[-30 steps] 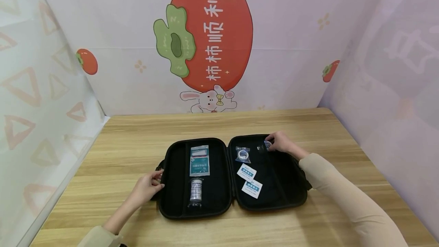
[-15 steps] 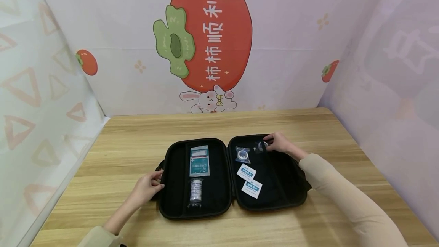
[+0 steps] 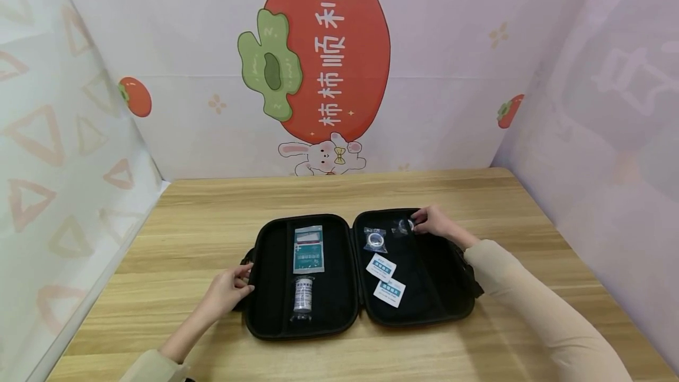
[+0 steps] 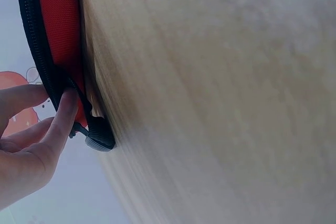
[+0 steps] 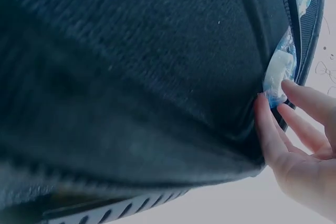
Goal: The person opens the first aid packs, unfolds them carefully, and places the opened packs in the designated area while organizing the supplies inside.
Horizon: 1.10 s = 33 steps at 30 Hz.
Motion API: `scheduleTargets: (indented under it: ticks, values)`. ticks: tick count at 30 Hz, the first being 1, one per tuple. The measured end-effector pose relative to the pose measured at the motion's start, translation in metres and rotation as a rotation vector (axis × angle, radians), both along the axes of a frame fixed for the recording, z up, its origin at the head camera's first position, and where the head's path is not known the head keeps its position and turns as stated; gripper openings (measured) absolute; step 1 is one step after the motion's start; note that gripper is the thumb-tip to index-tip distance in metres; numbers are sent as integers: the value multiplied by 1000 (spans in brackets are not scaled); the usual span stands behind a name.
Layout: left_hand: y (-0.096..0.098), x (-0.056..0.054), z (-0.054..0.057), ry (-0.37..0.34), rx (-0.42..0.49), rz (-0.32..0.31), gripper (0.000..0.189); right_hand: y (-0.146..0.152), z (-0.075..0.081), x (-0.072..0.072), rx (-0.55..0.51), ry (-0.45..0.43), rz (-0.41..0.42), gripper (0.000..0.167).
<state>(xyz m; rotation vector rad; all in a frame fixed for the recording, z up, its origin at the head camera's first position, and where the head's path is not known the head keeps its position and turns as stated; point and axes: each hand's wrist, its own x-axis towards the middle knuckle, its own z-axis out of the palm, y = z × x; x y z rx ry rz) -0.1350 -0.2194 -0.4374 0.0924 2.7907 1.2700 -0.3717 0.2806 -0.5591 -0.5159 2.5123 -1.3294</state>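
Observation:
An unfolded zip case (image 3: 339, 276), black inside and red outside, lies on the table. My left hand (image 3: 227, 290) holds the rim of its left half, beside the zipper (image 4: 39, 40). In the far part of the right half, my right hand (image 3: 436, 221) pinches a wrapped roll of tape (image 5: 281, 72) at the dividing band; the band partly hides it. A second wrapped roll of tape (image 3: 375, 240) lies beside the hinge, above two white sachets (image 3: 381, 266). The left half carries a teal-and-white packet (image 3: 309, 249) and a wrapped bandage roll (image 3: 303, 296).
The wooden table (image 3: 212, 211) extends around the case on all sides. A printed cloth backdrop (image 3: 435, 105) rises behind it, with cloth walls at left and right. A zipper pull (image 4: 100, 134) hangs near my left fingers.
My right hand has shifted slightly, and the roll of tape at its fingers now lies lower and partly behind the band. The left hand and the case have stayed put.

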Motion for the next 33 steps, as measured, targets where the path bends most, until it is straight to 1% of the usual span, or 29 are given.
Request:
scheduleTargets:
  ticks: [1, 3, 4, 6, 7, 8, 9, 11, 13, 15, 16, 19, 20, 21, 22, 23, 25, 28, 29, 30, 31, 33]
  values:
    - [0, 0, 0, 1, 1, 0, 44, 2, -6, -5, -19, -14, 18, 41]
    - [0, 0, 0, 0, 1, -1, 44, 0, -7, -6, -21, -18, 30, 41]
    - [1, 0, 1, 0, 1, -1, 44, -2, -4, -4, -21, -20, 33, 41]
    - [1, 1, 1, 0, 2, -1, 44, -9, 3, 1, -14, -38, 11, 41]
    - [1, 1, 1, -1, 3, -2, 44, -13, 8, 5, -5, -53, -9, 41]
    - [1, 1, 1, -1, 4, -1, 44, -18, 16, 10, 29, -81, -48, 43]
    - [1, 1, 1, -2, 5, -1, 44, -22, 21, 13, 42, -100, -74, 43]
    - [1, 1, 1, -1, 6, -1, 44, -28, 30, 20, 52, -135, -104, 44]
    - [1, 1, 2, 0, 7, -1, 44, -27, 31, 20, 39, -167, -109, 44]
    - [1, 1, 2, 4, 10, -3, 44, -21, 19, 14, -35, -174, -77, 41]
    - [2, 0, 2, 8, 10, -3, 44, -17, 10, 9, -63, -190, -77, 42]
    - [2, 0, 2, 13, 13, -5, 44, -5, -27, -15, -118, -248, -97, 46]
    - [2, 0, 2, 14, 14, -5, 44, -2, -39, -22, -160, -258, -88, 45]
    - [1, 0, 2, 15, 14, -5, 44, -1, -45, -25, -159, -288, -106, 48]
    - [1, 0, 2, 16, 13, -5, 44, 1, -52, -30, -183, -304, -105, 49]
    - [1, 0, 2, 16, 14, -6, 44, 3, -57, -33, -227, -308, -80, 48]
    - [1, -1, 1, 16, 16, -7, 44, 4, -55, -31, -292, -346, -65, 50]
    - [1, -1, 1, 16, 17, -8, 44, 1, -46, -24, -315, -386, -89, 56]
    - [1, -1, 1, 15, 16, -8, 44, -1, -39, -20, -298, -399, -105, 57]
    - [1, -1, 1, 14, 14, -7, 44, -2, -37, -19, -304, -400, -99, 57]
    - [1, -2, 1, 12, 10, -7, 44, 0, -37, -18, -331, -390, -69, 55]
    - [1, -2, 1, 8, 6, -6, 44, 1, -34, -16, -320, -381, -51, 52]
